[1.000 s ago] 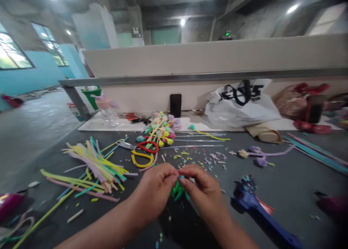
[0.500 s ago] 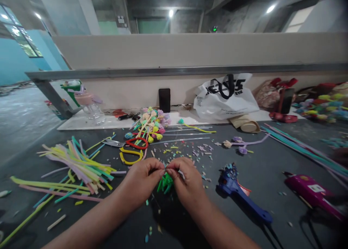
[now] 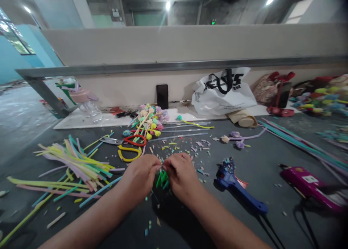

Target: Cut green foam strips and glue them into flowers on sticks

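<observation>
Closely bunched green strips [image 3: 163, 178], loop-handled scissors [image 3: 120, 142], bag [image 3: 223, 99] — crumpled, white.

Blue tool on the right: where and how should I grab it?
Probably best by the middle of its handle, your right hand coming from above on the near right. The blue tool lies with that long, slim handle slanting toward you, while its head, crusted with bits, points away.

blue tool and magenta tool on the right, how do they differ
The blue tool has a broad head with small bits on it; the magenta tool tapers to a narrow dark tip. The blue tool lies nearer the right hand than the magenta tool does. Both rest on the dark table.
</observation>
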The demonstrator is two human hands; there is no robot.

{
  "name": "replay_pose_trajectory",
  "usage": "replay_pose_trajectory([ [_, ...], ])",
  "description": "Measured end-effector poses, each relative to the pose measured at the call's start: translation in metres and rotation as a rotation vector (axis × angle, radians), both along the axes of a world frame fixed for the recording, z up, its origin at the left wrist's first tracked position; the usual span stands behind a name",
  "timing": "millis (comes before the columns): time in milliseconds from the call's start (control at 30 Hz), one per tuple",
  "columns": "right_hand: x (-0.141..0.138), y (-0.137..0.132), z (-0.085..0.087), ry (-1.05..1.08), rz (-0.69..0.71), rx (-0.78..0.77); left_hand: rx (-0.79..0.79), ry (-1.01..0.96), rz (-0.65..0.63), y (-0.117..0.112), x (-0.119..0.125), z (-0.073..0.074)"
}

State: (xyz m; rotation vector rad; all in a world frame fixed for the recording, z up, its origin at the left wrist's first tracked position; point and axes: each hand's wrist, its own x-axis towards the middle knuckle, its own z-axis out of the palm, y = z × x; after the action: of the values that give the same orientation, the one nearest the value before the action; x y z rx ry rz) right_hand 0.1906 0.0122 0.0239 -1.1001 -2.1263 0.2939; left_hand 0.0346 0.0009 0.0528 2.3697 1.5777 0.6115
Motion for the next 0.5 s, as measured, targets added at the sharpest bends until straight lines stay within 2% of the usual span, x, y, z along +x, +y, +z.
replay_pose_trajectory([
  [167, 0.003, 0.001, 0.002, 0.032, -0.007, 0.003, -0.035, -0.035, -0.039, 0.003, -0.005, 0.012],
  [300, 0.004, 0.001, 0.005, 0.14, -0.066, -0.035, 0.023, 0.01, -0.056, 0.002, -0.009, 0.02],
  [500, 0.002, 0.003, 0.001, 0.107, -0.141, -0.095, 0.132, 0.264, -0.277, -0.001, -0.013, 0.022],
])
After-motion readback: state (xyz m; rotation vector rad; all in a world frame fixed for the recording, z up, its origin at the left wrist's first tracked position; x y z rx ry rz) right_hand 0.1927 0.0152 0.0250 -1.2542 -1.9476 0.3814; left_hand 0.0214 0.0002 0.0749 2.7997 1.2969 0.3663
